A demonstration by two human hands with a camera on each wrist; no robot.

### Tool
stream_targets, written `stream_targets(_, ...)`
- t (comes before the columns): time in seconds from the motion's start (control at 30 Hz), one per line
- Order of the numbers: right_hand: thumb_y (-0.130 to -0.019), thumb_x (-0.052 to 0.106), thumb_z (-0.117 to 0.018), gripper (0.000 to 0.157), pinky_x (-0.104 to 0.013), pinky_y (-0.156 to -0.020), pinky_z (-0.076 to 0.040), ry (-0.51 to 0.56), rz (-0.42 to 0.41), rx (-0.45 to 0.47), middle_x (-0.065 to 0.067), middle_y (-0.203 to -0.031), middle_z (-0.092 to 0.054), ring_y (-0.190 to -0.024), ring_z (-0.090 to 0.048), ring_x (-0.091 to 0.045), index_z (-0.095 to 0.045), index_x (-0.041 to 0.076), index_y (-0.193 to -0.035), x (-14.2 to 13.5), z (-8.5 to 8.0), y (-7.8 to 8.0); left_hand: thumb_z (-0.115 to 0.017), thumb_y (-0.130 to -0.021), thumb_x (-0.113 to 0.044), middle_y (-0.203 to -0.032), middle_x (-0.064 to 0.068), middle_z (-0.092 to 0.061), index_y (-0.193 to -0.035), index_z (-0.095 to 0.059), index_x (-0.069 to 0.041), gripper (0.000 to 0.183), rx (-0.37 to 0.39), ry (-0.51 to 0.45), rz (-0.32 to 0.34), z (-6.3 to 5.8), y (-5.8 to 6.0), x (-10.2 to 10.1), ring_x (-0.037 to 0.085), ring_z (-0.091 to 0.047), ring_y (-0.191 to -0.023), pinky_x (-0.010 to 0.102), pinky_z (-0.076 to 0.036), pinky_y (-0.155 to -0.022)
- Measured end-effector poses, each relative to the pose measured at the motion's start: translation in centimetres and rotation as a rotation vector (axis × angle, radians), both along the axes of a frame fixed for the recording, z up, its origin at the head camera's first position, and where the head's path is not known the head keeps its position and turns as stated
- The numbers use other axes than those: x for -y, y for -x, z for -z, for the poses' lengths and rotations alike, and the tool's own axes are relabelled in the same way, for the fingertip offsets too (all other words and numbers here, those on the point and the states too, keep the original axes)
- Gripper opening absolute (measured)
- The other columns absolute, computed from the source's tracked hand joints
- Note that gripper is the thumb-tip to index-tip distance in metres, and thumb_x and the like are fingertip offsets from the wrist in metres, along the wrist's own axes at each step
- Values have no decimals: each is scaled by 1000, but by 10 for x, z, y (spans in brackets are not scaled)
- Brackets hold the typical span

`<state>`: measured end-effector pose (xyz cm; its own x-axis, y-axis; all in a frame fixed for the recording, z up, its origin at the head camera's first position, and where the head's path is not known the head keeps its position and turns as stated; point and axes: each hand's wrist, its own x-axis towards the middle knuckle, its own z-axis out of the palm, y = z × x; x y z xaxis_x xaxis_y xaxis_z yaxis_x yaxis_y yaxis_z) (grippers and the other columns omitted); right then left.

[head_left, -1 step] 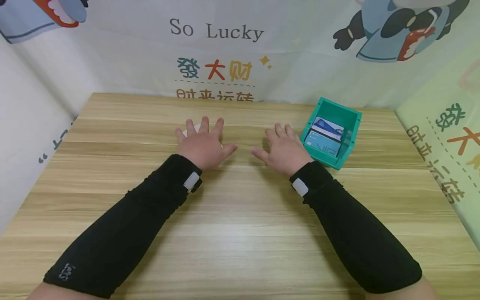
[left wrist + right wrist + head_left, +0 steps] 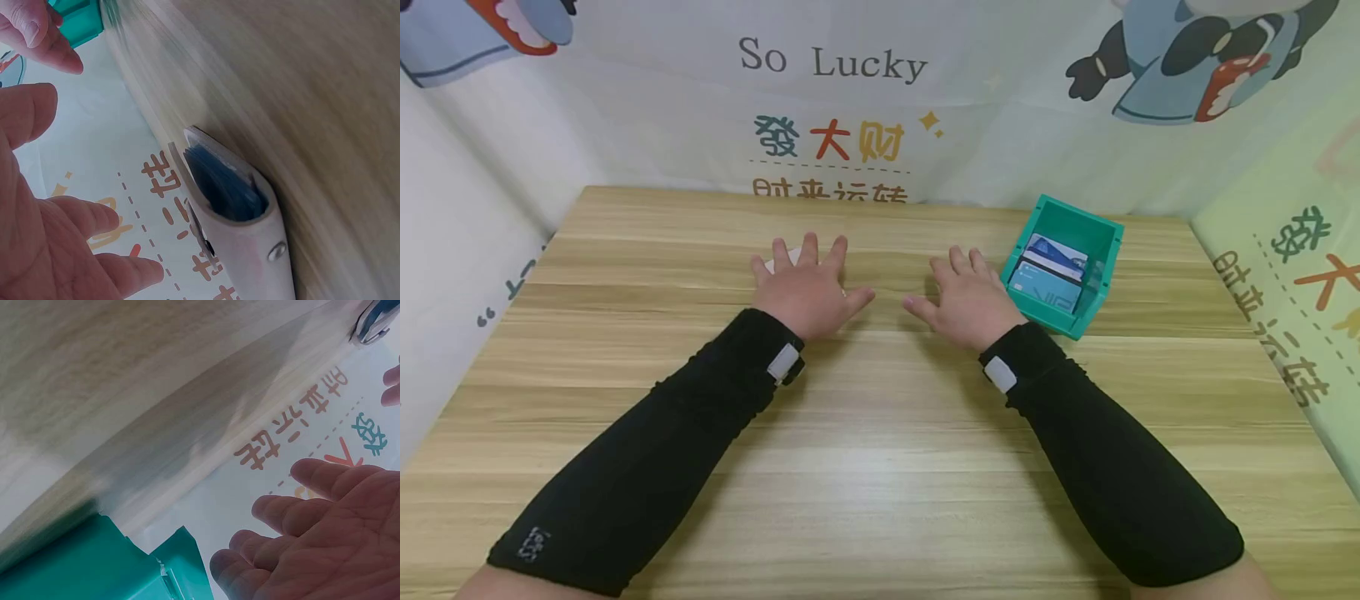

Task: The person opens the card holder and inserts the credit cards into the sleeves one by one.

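Observation:
My left hand hovers over the table with its fingers spread, holding nothing. Beneath it is a pale card holder with a metal snap and dark blue sleeves inside; in the head view the hand covers most of it. My right hand, fingers extended and palm down, is just left of a green open-topped bin. Inside the bin lie several cards, among them a light blue card in front and a blue-and-white card behind it.
The wood-grain table ends at a white printed cloth hanging behind it. More cloth closes off the left and right sides. Black sleeves cover both forearms.

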<state>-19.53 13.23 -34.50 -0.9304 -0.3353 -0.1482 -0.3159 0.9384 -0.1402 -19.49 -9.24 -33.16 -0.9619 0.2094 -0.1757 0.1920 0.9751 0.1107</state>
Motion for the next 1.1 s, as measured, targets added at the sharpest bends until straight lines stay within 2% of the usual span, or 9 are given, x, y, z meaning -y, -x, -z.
stream_targets(0.47,-92,65,-34,82,-52,-110,-10,8,10,-1,-22,-151,-14,-134,-3,-40,-26,5,-147,0,1,-2,-22,-85,-77,-153,21,-6,-152,-7,-21,89,-3,-16,2,3,-2,2,54,3,-127,75,-5,-97)
stream_targets(0.77,-90,68,-31,84,-52,-110,-10,37,14,-1,-22,-151,-13,-134,-3,-39,-26,6,-147,-2,1,-2,-29,-90,-69,-152,24,-8,-152,-9,-17,84,9,-52,-30,3,-2,7,56,1,-126,75,-8,-96)
stream_targets(0.97,-91,67,-32,84,-52,-110,-9,91,30,-1,-21,-152,-11,-134,0,-38,-25,6,-147,-4,2,-3,-37,-92,-61,-149,28,-14,-150,-17,-9,81,20,-47,-46,2,-2,17,57,-12,-124,74,-18,-95)
stream_targets(1.1,-92,66,-34,83,-50,-110,-6,132,50,14,-20,-152,-10,-135,3,-35,-25,5,-147,-6,-1,-4,-43,-92,-50,-140,31,-30,-142,-30,2,73,38,-53,-17,3,-2,24,48,-32,-119,63,-31,-95)
